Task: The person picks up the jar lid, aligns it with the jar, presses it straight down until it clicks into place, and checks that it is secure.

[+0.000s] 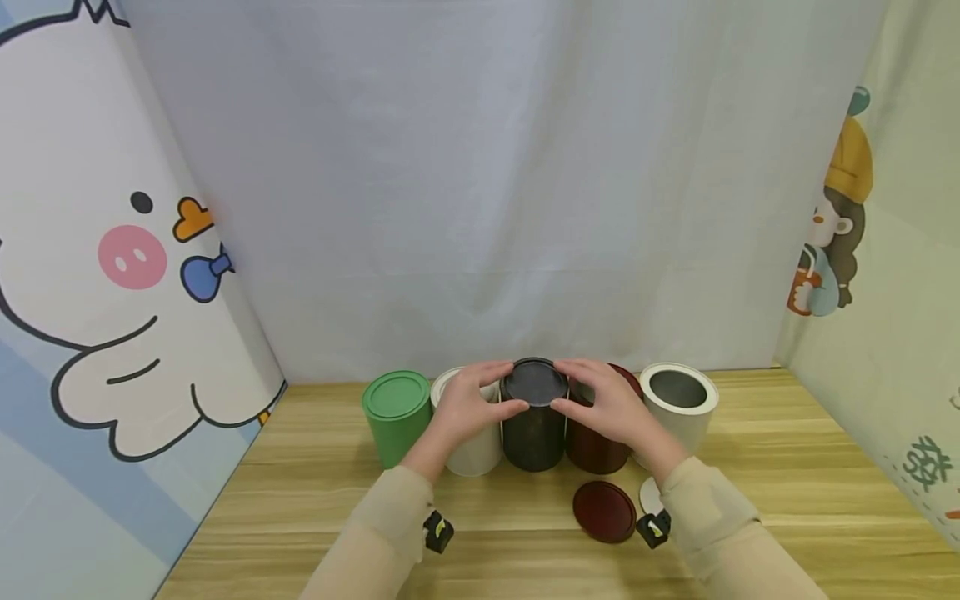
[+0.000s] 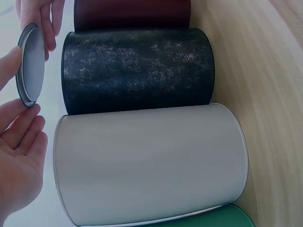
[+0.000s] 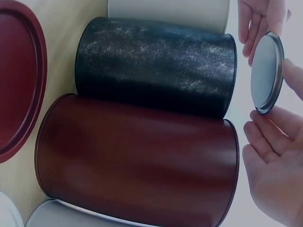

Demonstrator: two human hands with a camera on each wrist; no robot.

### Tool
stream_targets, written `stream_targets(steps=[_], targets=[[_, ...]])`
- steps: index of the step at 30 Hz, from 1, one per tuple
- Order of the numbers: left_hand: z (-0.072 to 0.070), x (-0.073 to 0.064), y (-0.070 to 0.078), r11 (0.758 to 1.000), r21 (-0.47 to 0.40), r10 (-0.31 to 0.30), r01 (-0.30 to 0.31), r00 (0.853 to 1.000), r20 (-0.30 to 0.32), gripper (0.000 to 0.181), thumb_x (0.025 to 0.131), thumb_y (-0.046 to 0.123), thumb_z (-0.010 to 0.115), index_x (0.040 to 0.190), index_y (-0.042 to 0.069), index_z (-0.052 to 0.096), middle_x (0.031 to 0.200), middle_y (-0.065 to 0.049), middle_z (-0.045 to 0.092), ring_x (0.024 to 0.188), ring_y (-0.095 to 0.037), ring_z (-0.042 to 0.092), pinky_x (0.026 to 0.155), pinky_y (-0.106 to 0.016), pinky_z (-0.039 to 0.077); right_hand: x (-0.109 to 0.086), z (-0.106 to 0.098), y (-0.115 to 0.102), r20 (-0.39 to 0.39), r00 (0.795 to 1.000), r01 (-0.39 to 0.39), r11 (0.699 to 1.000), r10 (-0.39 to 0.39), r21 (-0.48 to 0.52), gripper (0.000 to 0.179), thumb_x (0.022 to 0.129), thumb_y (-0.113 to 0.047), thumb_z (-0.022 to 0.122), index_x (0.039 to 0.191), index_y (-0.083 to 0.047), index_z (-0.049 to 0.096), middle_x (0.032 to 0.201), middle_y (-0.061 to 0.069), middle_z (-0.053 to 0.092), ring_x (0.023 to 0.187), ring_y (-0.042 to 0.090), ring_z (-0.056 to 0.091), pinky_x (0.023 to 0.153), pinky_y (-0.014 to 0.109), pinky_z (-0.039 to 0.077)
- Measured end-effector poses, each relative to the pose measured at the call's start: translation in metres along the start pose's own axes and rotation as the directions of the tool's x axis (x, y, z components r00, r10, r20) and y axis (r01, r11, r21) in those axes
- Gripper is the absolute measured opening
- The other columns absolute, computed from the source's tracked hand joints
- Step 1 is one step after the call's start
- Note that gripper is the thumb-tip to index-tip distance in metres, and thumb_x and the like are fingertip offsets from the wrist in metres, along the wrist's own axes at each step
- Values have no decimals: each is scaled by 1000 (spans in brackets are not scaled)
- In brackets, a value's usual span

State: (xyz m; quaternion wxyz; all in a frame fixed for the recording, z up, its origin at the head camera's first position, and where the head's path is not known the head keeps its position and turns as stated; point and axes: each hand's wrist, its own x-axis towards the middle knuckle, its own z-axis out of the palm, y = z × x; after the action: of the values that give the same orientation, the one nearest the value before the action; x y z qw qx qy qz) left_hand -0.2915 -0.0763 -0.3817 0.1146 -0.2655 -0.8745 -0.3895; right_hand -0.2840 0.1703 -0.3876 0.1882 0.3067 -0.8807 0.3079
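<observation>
My left hand (image 1: pixel 474 404) and right hand (image 1: pixel 607 404) hold a round black lid (image 1: pixel 534 382) between them, fingertips and thumbs at its rim. Directly below it stands a black can (image 1: pixel 533 437) with a mottled surface. Both wrist views show a gap between the can's top edge and the lid (image 2: pixel 34 66), whose metallic underside shows. The lid hides the can's mouth in the head view. A white can (image 1: pixel 474 450) stands beside it under my left hand, and a dark red can (image 1: pixel 596 446) under my right hand.
At the left end of the row is a green can (image 1: pixel 397 425) with its lid on. A white can (image 1: pixel 693 425) with an uncovered mouth ends the row at right. On the wooden table (image 1: pixel 300 500) in front lie a dark red lid (image 1: pixel 604 512) and a partly hidden white lid (image 1: pixel 649 496).
</observation>
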Motion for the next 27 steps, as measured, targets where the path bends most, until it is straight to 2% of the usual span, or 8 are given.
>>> stream_targets(steps=[10,27], targets=[[5,10,-10,999,29,-25,25,1000,17,60,83,28,83,134,4,62,136,-11,60,129,-32,50,106,-47,42,7,4,6,57,996,-72,997,73,-12,56,89,-24,76,136,1,58,136,20,57,128,41,49,104,57,40],[4,19,-11,990,136,-37,23,994,100,59,85,30,81,133,2,62,134,-13,61,127,-32,52,105,-47,43,12,7,10,131,984,-110,992,117,-63,57,91,-26,74,138,2,56,138,21,55,130,42,47,106,57,38]])
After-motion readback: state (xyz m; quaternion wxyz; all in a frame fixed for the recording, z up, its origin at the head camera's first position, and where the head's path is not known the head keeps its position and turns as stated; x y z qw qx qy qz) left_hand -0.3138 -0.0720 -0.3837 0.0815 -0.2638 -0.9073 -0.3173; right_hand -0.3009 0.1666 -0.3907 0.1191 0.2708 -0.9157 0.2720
